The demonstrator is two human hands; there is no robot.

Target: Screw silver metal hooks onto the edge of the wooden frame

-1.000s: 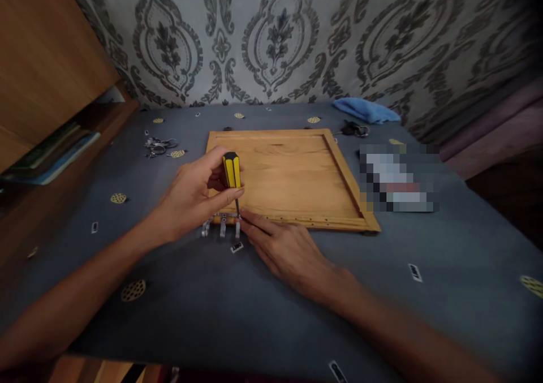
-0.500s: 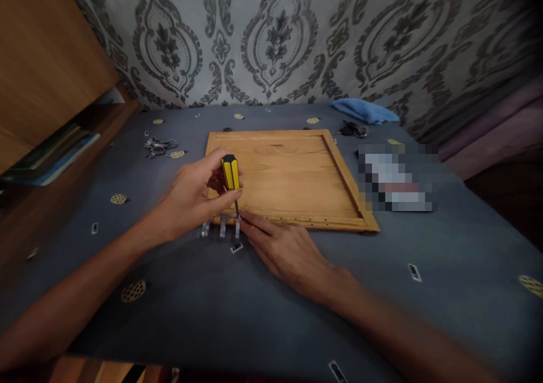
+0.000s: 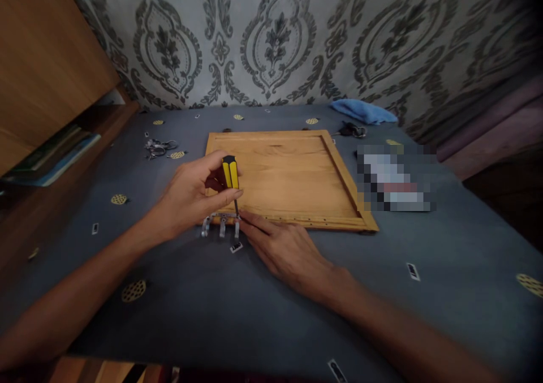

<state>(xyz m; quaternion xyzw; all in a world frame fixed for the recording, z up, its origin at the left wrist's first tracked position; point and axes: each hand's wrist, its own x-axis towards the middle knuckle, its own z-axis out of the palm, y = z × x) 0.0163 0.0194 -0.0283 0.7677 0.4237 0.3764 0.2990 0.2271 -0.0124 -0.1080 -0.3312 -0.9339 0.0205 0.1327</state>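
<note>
My left hand (image 3: 193,188) is closed round the yellow and black handle of a screwdriver (image 3: 231,173), which stands nearly upright. Its tip points down at the right end of a metal hook rail (image 3: 223,226) along the near edge of a framed wooden panel (image 3: 288,173). Several hooks hang over that edge. Beside the screwdriver tip, the fingertips of my right hand (image 3: 284,247) press together at the panel's edge. Whatever they pinch there is too small and covered to make out.
Small metal pieces (image 3: 159,148) lie at the left. A blue cloth (image 3: 362,111) and a dark object with metal rings (image 3: 352,129) are at the back right, above a blurred-out flat item (image 3: 394,182). A wooden cabinet (image 3: 51,60) borders the left side; patterned wallpaper (image 3: 278,38) rises behind.
Almost nothing differs. The view has shifted very slightly; both hands, the screwdriver and the panel keep their places.
</note>
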